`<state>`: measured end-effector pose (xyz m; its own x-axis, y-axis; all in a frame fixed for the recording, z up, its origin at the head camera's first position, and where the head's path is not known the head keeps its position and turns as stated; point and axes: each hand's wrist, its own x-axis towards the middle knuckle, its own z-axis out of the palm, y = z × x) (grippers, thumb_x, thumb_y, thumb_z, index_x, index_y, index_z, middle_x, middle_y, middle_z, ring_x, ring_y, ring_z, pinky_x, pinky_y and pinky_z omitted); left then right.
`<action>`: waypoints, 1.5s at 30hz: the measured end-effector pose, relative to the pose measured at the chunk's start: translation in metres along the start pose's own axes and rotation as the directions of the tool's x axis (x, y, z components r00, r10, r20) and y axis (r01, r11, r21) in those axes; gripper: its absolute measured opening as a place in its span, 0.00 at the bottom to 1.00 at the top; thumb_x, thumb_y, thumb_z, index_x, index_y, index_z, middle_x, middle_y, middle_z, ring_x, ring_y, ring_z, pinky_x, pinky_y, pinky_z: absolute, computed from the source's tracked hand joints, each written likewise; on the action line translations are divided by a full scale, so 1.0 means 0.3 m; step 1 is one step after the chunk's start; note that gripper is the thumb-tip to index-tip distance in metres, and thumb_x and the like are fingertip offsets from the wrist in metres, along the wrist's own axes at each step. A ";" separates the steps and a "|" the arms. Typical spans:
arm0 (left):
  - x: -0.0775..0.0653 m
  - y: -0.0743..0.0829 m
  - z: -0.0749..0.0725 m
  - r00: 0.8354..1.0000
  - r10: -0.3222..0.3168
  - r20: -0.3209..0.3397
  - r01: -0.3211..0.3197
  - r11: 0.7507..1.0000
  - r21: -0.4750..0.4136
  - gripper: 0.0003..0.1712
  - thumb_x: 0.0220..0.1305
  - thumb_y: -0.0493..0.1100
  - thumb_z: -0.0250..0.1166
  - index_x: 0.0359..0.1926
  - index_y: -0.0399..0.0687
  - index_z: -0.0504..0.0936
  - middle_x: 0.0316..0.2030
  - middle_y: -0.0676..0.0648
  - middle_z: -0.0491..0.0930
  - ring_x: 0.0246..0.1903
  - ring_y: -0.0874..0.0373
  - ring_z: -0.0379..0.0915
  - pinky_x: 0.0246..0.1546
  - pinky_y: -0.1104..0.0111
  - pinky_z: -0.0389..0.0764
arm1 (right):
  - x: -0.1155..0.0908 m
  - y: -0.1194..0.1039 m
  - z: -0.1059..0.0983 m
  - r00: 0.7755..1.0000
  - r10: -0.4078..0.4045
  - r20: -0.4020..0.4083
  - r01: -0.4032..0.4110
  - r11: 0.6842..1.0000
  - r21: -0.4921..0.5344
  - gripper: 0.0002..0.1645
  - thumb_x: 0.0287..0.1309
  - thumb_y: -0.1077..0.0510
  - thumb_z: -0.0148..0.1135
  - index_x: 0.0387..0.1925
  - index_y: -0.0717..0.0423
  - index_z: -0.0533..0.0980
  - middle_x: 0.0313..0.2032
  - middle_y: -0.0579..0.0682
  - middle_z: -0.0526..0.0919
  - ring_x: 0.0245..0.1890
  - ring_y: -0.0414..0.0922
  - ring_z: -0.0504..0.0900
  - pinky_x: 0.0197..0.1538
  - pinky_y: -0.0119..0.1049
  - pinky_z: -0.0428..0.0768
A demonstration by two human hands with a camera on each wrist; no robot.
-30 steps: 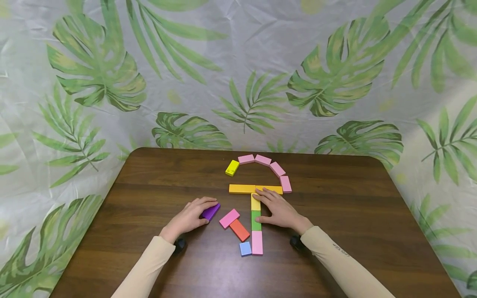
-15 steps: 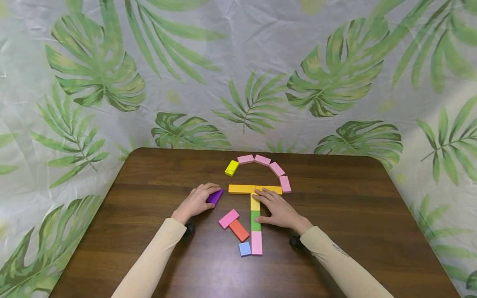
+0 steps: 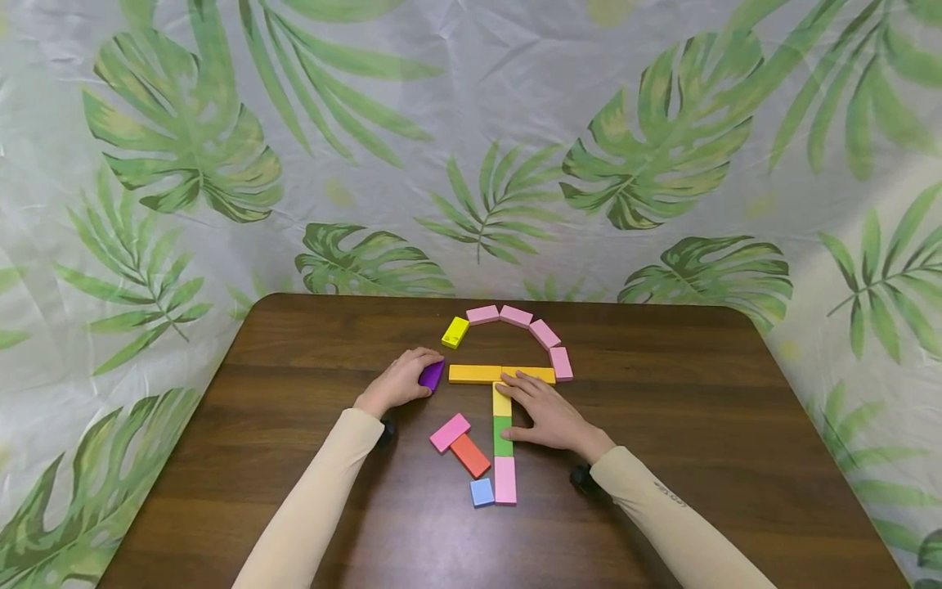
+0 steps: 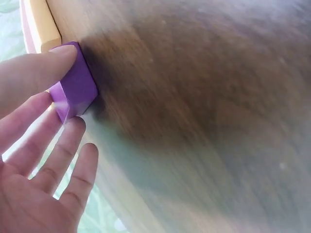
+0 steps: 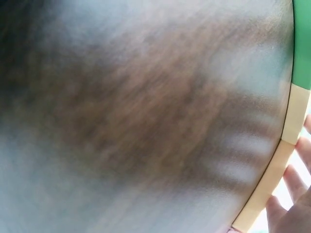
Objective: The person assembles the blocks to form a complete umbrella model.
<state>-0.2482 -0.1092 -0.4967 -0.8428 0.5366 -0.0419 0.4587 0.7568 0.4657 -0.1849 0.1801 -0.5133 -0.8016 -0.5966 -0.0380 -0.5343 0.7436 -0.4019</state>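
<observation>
My left hand (image 3: pixel 401 380) pinches a purple block (image 3: pixel 432 375) between thumb and fingers, just left of the end of a row of two orange blocks (image 3: pixel 474 374). In the left wrist view the thumb lies over the purple block (image 4: pixel 77 85), its fingertips on the opposite side. With fingers spread, my right hand (image 3: pixel 548 413) rests at the column below that row. Its fingertips touch the pale yellow block (image 3: pixel 502 402) and the right orange block; the thumb touches the green block (image 3: pixel 503 443). A light pink block (image 3: pixel 505 481) ends the column. Only fingertips show in the right wrist view.
Several light pink blocks (image 3: pixel 545 334) curve above the row, with a bright yellow block (image 3: pixel 455 333) at the arc's left end. Between the arms lie a pink block (image 3: pixel 450 432), a red block (image 3: pixel 470 456) and a light blue block (image 3: pixel 482 492) on the wooden table (image 3: pixel 662 368).
My left hand has carried the purple block up and to the right, from beside the pink block to near the orange row's left end. My right hand stays in place.
</observation>
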 end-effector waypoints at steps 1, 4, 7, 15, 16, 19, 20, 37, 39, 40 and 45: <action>0.004 0.002 -0.001 1.000 -0.003 0.004 0.003 1.000 -0.001 0.33 0.54 0.34 0.71 0.62 0.36 0.73 0.61 0.38 0.69 0.61 0.43 0.63 0.61 0.54 0.65 | 0.001 0.000 0.000 1.000 0.000 0.001 0.000 1.000 0.000 0.49 0.55 0.34 0.62 0.71 0.52 0.59 0.71 0.53 0.57 0.72 0.54 0.48 0.68 0.54 0.51; 0.017 0.003 0.003 1.000 0.006 -0.015 -0.006 1.000 -0.012 0.32 0.53 0.33 0.71 0.61 0.36 0.73 0.59 0.38 0.70 0.59 0.43 0.65 0.60 0.54 0.67 | 0.002 0.000 0.000 1.000 0.001 0.000 -0.001 1.000 -0.003 0.49 0.54 0.34 0.62 0.71 0.52 0.60 0.71 0.53 0.57 0.72 0.54 0.49 0.68 0.54 0.51; 0.034 0.004 0.011 0.999 0.020 -0.048 -0.021 1.000 -0.018 0.32 0.53 0.33 0.71 0.60 0.35 0.73 0.58 0.37 0.71 0.58 0.43 0.65 0.60 0.55 0.67 | 0.003 0.001 0.000 1.000 0.002 -0.002 -0.002 1.000 -0.004 0.49 0.54 0.34 0.62 0.71 0.52 0.60 0.71 0.53 0.57 0.72 0.54 0.49 0.68 0.55 0.52; 0.071 0.016 0.024 0.998 -0.021 -0.063 0.020 0.999 -0.031 0.32 0.56 0.34 0.70 0.61 0.34 0.72 0.59 0.37 0.70 0.60 0.43 0.64 0.61 0.57 0.65 | 0.004 0.004 0.001 1.000 -0.003 -0.005 0.003 1.000 -0.006 0.49 0.54 0.33 0.61 0.71 0.52 0.60 0.71 0.54 0.57 0.71 0.55 0.49 0.68 0.54 0.52; 0.074 0.018 0.024 0.998 -0.030 -0.060 0.028 0.999 -0.033 0.32 0.56 0.34 0.70 0.62 0.35 0.72 0.59 0.37 0.69 0.60 0.43 0.64 0.62 0.57 0.65 | 0.004 0.004 0.001 1.000 -0.004 -0.006 0.004 1.000 -0.005 0.49 0.54 0.33 0.61 0.71 0.52 0.60 0.71 0.54 0.57 0.71 0.55 0.49 0.68 0.55 0.52; 0.075 0.021 0.024 0.996 -0.053 -0.066 0.050 0.997 -0.051 0.32 0.56 0.34 0.70 0.62 0.35 0.72 0.60 0.37 0.68 0.60 0.44 0.64 0.61 0.57 0.65 | 0.004 0.004 0.001 1.000 -0.009 -0.011 0.009 1.000 -0.002 0.49 0.54 0.33 0.61 0.71 0.53 0.60 0.71 0.54 0.57 0.71 0.55 0.49 0.68 0.55 0.52; 0.075 0.021 0.025 0.996 -0.053 -0.076 0.048 0.997 -0.056 0.32 0.56 0.34 0.70 0.62 0.35 0.72 0.60 0.37 0.68 0.60 0.44 0.64 0.61 0.57 0.66 | 0.004 0.004 0.001 1.000 -0.011 -0.013 0.011 1.000 -0.003 0.49 0.54 0.33 0.61 0.71 0.53 0.60 0.71 0.54 0.58 0.71 0.55 0.49 0.68 0.55 0.52; 0.078 0.011 0.032 0.990 -0.075 -0.123 0.062 0.993 -0.100 0.31 0.57 0.34 0.69 0.61 0.33 0.72 0.59 0.36 0.69 0.58 0.43 0.67 0.59 0.56 0.68 | 0.003 0.006 0.003 1.000 -0.016 -0.019 0.016 1.000 -0.001 0.49 0.54 0.34 0.62 0.71 0.53 0.60 0.71 0.54 0.57 0.72 0.55 0.49 0.68 0.54 0.51; 0.076 0.013 0.032 0.989 -0.074 -0.127 0.061 0.993 -0.101 0.31 0.57 0.34 0.70 0.61 0.33 0.72 0.59 0.36 0.69 0.57 0.43 0.68 0.59 0.56 0.68 | 0.003 0.005 0.003 1.000 -0.016 -0.017 0.016 1.000 -0.001 0.49 0.54 0.34 0.62 0.71 0.53 0.60 0.71 0.54 0.57 0.72 0.54 0.49 0.68 0.54 0.51; 0.075 0.014 0.032 0.989 -0.071 -0.130 0.059 0.993 -0.099 0.31 0.57 0.34 0.70 0.61 0.33 0.72 0.59 0.36 0.69 0.57 0.43 0.68 0.59 0.56 0.68 | 0.003 0.006 0.003 1.000 -0.017 -0.016 0.017 1.000 -0.001 0.49 0.55 0.34 0.62 0.71 0.53 0.60 0.71 0.54 0.57 0.72 0.54 0.49 0.69 0.54 0.51; 0.074 0.016 0.032 0.987 -0.072 -0.142 0.057 0.993 -0.106 0.31 0.57 0.34 0.69 0.61 0.32 0.72 0.58 0.36 0.70 0.57 0.43 0.68 0.59 0.56 0.68 | 0.005 0.007 0.006 1.000 -0.016 -0.013 0.016 1.000 -0.002 0.49 0.55 0.34 0.62 0.71 0.53 0.60 0.71 0.53 0.56 0.72 0.54 0.48 0.69 0.53 0.51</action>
<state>-0.2619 -0.0901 -0.5039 -0.9052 0.4221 0.0502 0.3769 0.7424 0.5539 -0.1866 0.1802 -0.5159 -0.7966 -0.6042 -0.0197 -0.5475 0.7348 -0.4004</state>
